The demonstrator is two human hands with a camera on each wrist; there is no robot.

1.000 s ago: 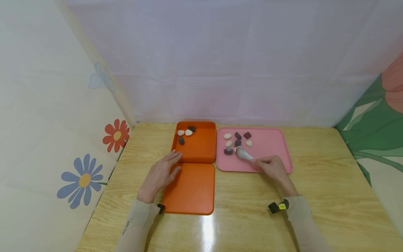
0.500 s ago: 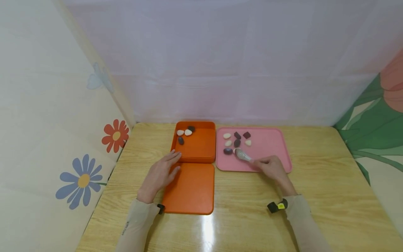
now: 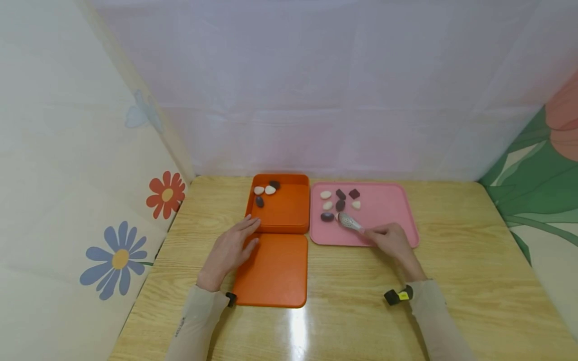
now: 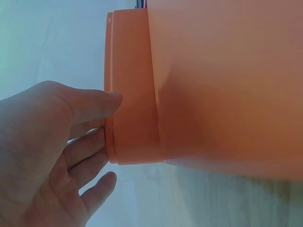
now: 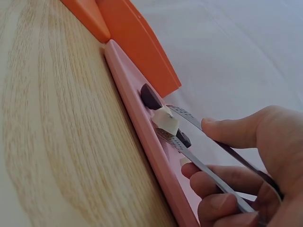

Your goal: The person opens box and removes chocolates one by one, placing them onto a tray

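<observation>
Got the metal tongs (image 3: 349, 221) pinched in the right hand (image 3: 391, 240), thumb one side, fingers the other, with a white stone (image 5: 165, 122) between the tips, low over the pink tray (image 3: 384, 205). Can't tell if clamped firmly yet. Could easily shoot it out by squeezing off-centre, or bump the dark stone (image 5: 150, 97) right beside it. Resting the left hand (image 3: 229, 252), fingers loosely extended, at the orange box's (image 3: 285, 229) near-left corner; could shove that by leaning too hard.
</observation>
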